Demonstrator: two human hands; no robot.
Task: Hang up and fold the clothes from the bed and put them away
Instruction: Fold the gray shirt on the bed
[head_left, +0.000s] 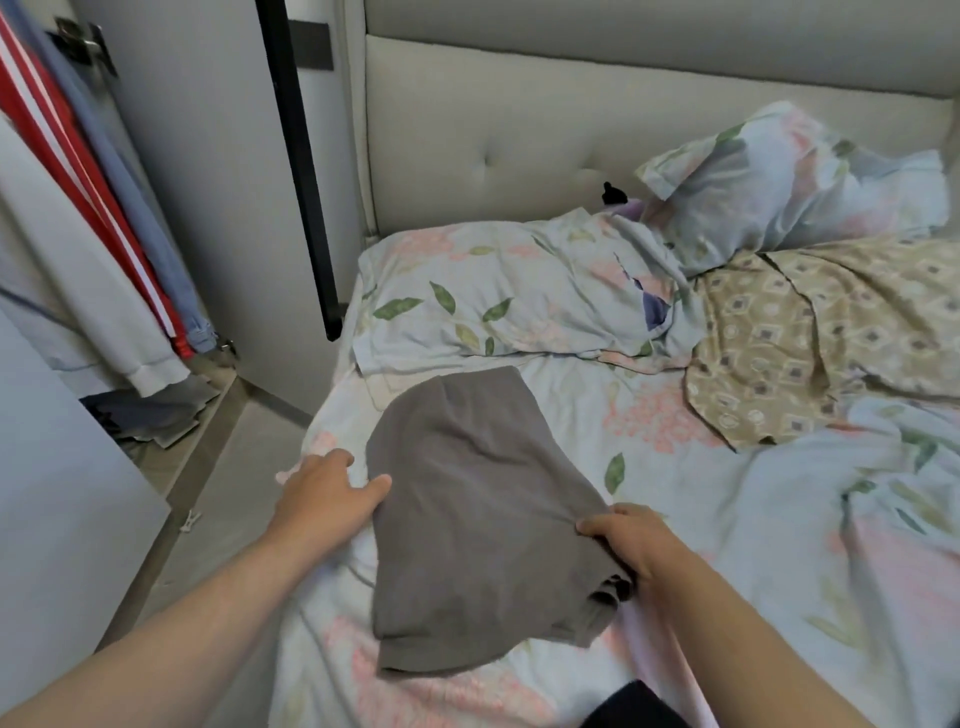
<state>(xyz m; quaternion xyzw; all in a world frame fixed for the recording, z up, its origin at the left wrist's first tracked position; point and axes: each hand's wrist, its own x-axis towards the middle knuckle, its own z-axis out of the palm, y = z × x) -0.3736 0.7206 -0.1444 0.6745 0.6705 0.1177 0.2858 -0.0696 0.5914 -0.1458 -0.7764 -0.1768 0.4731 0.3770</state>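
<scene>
A grey garment (467, 514), partly folded, lies on the floral bed sheet (701, 499) near the bed's left edge. My left hand (324, 491) rests at its left edge, thumb touching the cloth and fingers spread on the sheet. At the garment's right edge my right hand (631, 545) grips the bunched fabric, fingers curled under it. A beige patterned garment (800, 338) lies spread out farther right on the bed. To the left stands an open wardrobe with hanging clothes (88, 218).
Two floral pillows (519, 296) lie against the padded headboard (519, 135). A wardrobe door with a black handle (301, 166) stands by the bed's left side. A narrow strip of floor (218, 467) runs between bed and wardrobe. A dark item (631, 706) sits at the bottom edge.
</scene>
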